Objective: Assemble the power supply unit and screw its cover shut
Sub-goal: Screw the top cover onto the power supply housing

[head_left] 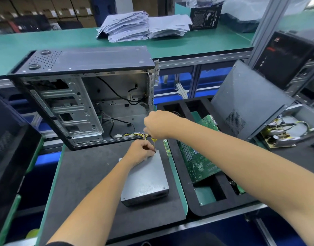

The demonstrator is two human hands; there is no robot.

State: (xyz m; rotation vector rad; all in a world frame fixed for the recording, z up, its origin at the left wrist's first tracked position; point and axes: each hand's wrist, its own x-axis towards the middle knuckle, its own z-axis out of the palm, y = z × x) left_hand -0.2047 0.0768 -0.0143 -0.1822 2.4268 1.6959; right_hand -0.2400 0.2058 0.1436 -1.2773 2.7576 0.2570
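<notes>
A grey metal power supply unit [145,181] lies flat on a black mat [85,176], its cover on top. Yellow and black cables [135,134] run from its far end toward the case. My right hand [159,124] grips the handle of a small screwdriver [154,143] held upright, its tip at the unit's far right corner. My left hand [141,150] rests on the unit's far edge and pinches the screwdriver shaft near its tip. The screw itself is hidden by my fingers.
An open black computer case [85,96] stands just behind the mat. A black foam tray [204,201] to the right holds green circuit boards [197,157]. A second opened power supply [280,134] and a leaning case panel [245,103] lie at right. Paper stacks [143,25] sit on the far green bench.
</notes>
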